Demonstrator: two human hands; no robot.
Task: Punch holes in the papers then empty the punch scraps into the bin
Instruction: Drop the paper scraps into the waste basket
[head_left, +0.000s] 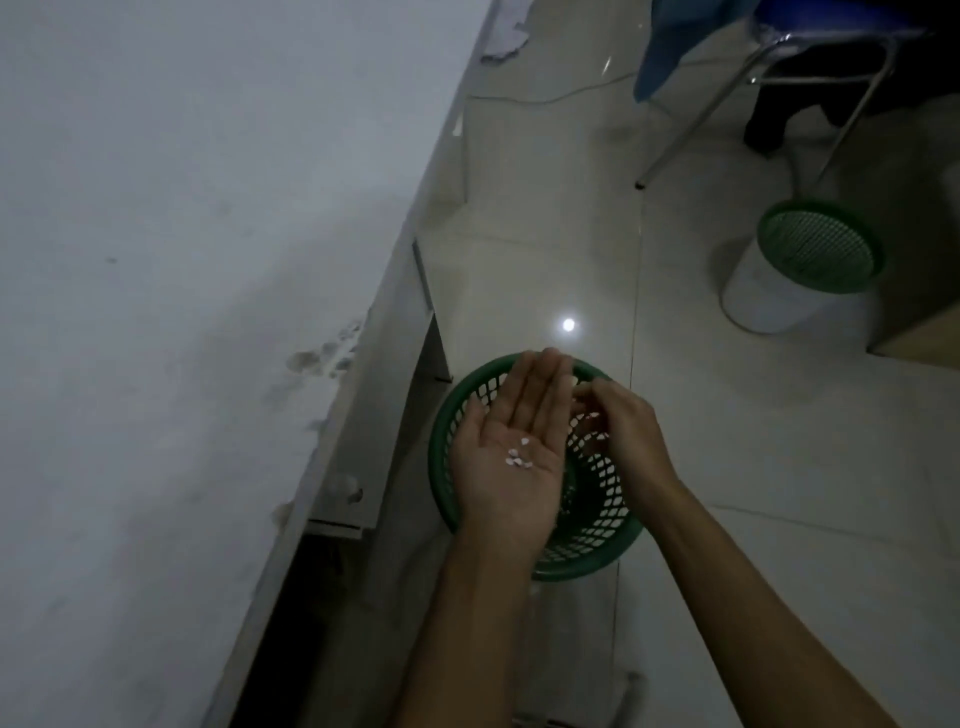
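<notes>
The left hand (511, 457) is held flat and palm-up, fingers spread straight, with a few small white punch scraps (517, 457) resting on the palm, while the right hand (623, 431), fingers curled and pinched together at its side, is poised over the green lattice bin (597, 540) standing on the tiled floor (727, 467) beneath both hands.

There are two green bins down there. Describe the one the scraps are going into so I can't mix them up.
Follow the white desk edge down to the tiled floor beside it: the green mesh basket stands there, directly under the open left hand holding the paper scraps and the right hand. Its walls are open lattice all round, unlike the farther white bin with green rim by the chair.
</notes>
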